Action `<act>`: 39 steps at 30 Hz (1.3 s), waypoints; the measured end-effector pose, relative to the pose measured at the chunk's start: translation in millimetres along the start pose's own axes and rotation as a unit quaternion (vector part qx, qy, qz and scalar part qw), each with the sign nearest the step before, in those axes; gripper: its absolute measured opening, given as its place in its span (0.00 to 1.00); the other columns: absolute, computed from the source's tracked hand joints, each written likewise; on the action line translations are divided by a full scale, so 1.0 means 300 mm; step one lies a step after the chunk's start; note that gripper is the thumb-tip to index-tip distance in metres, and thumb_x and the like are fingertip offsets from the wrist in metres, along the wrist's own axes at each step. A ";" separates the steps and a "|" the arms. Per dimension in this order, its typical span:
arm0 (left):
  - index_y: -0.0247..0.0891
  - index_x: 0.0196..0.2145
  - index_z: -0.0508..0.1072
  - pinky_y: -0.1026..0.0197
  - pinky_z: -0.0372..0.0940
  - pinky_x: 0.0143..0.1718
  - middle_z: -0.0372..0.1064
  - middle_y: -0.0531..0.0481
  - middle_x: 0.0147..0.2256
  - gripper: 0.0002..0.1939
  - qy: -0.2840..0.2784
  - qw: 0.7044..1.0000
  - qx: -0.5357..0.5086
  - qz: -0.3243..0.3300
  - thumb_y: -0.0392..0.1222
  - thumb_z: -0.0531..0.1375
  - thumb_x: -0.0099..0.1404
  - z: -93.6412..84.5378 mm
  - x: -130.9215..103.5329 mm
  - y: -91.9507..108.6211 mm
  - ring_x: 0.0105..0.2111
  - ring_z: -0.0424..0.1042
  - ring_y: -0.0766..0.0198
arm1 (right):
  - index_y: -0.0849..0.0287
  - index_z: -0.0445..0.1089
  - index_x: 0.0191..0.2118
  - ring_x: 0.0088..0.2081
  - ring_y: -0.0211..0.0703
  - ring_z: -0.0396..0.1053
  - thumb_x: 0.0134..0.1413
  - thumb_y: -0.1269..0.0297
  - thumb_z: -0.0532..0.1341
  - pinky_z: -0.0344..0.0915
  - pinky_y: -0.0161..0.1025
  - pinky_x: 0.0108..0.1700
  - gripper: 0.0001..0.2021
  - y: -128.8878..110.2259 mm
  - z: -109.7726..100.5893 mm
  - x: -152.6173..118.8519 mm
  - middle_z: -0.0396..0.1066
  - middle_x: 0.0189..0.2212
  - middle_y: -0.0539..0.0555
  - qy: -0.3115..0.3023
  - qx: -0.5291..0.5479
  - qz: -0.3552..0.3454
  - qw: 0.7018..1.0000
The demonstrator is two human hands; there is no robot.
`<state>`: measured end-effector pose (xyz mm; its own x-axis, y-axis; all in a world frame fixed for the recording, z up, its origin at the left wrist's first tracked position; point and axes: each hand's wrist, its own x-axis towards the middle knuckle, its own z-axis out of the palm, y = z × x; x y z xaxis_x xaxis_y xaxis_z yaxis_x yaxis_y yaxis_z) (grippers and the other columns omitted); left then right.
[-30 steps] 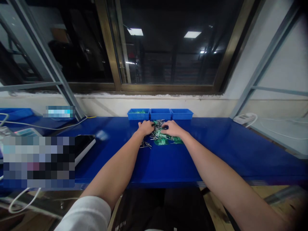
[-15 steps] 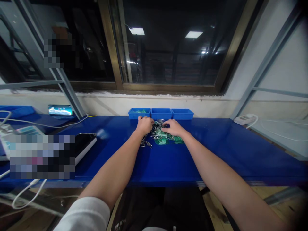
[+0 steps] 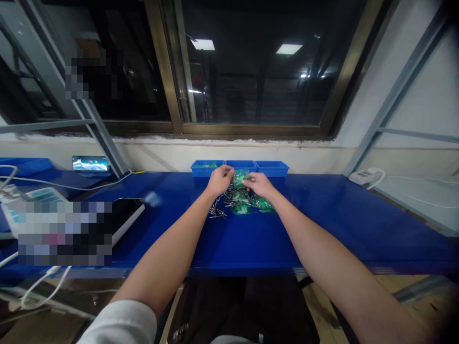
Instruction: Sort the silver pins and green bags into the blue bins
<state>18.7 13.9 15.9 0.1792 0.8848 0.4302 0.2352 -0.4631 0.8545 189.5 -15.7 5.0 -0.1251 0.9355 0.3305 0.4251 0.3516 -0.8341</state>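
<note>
A small clear green plastic bag (image 3: 240,178) is held up between my two hands, over a heap on the table. My right hand (image 3: 261,185) pinches its right side between thumb and fingers. At the bag's upper left edge is my left hand (image 3: 221,180), its fingers closed on it. Beneath lie loose metal pins that look like rivets (image 3: 217,210), mixed with more green bags (image 3: 241,209). Another green bag (image 3: 266,205) lies under my right wrist. What the raised bag contains is too small to make out.
Along the back edge stand three blue bins: the left bin (image 3: 207,170) holds green bags, beside a middle bin (image 3: 241,165) and a right bin (image 3: 272,168). To the left are a propped phone (image 3: 90,163) and a black-topped device (image 3: 127,215). A power strip (image 3: 364,177) lies right.
The green bag has come up from the heap and is now between my hands. Both hands have risen slightly, and my left hand has shifted right toward the bag.
</note>
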 end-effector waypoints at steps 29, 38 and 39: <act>0.36 0.43 0.65 0.63 0.61 0.31 0.66 0.55 0.23 0.16 0.048 0.998 0.015 0.047 0.39 0.58 0.56 0.016 0.003 -0.049 0.24 0.64 0.68 | 0.63 0.71 0.32 0.26 0.38 0.66 0.39 0.56 0.63 0.53 0.31 0.22 0.16 0.033 0.008 0.018 0.72 0.26 0.54 0.056 0.116 0.065 0.990; 0.34 0.21 0.69 0.67 0.52 0.16 0.59 0.55 0.15 0.03 -0.106 0.986 -0.034 -0.128 0.33 0.56 0.49 -0.038 -0.027 -0.002 0.14 0.57 0.71 | 0.62 0.72 0.31 0.27 0.38 0.66 0.42 0.57 0.61 0.58 0.33 0.27 0.13 0.035 -0.018 0.017 0.74 0.28 0.55 0.067 0.061 0.079 0.993; 0.34 0.20 0.69 0.67 0.51 0.15 0.58 0.55 0.14 0.03 -0.119 0.983 -0.044 -0.136 0.33 0.56 0.49 -0.039 -0.026 0.000 0.14 0.57 0.71 | 0.62 0.72 0.31 0.27 0.38 0.66 0.43 0.57 0.61 0.58 0.34 0.27 0.13 0.035 -0.018 0.017 0.74 0.28 0.55 0.064 0.050 0.075 0.994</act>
<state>6.1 7.8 15.9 0.3426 0.9329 0.1110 0.2238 -0.1958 0.9548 198.1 -7.6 0.3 0.0509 0.9674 0.2480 0.3386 0.2169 -0.9156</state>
